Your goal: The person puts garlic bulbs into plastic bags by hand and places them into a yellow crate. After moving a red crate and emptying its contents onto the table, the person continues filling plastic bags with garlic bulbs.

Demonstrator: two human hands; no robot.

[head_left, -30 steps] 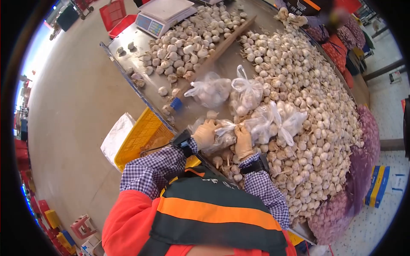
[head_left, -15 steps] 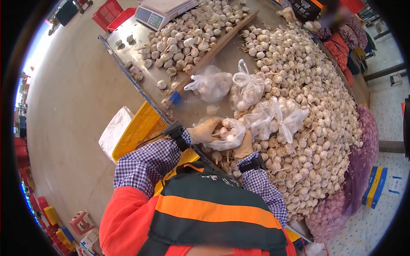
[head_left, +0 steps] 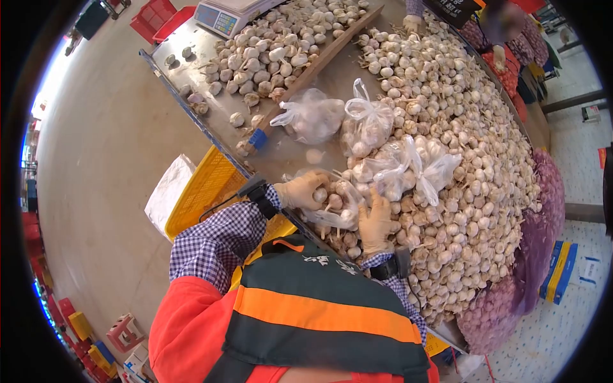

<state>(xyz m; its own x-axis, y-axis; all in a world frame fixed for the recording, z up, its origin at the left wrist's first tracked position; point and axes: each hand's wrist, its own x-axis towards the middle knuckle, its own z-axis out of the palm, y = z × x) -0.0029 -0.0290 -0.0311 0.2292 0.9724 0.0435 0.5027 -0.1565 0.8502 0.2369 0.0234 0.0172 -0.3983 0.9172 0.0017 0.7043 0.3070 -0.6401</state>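
Note:
An unsealed clear plastic bag [head_left: 345,219] with several garlic bulbs [head_left: 334,202] in it rests at the table's near edge. My left hand [head_left: 301,192], in a pale glove, is closed on the bag's left side, its fingers curled at the mouth. My right hand [head_left: 375,223], gloved too, lies just right of the bag with fingers stretched out over loose garlic; no bulb shows in it. Beyond the hands are tied bags of garlic: one [head_left: 313,118] on bare metal, another [head_left: 369,124] beside it, and more [head_left: 408,166] against the heap.
A large garlic heap [head_left: 472,172] covers the right side. A wooden strip [head_left: 332,51] separates it from another pile [head_left: 268,57] near a scale [head_left: 223,19]. A yellow crate [head_left: 204,191] stands at the left edge. Another person's hand [head_left: 412,24] reaches into the heap's far end.
My right hand has left the bag's right side and straightened its fingers over the garlic. My left hand stays at the bag. Another person's hand now shows at the far end.

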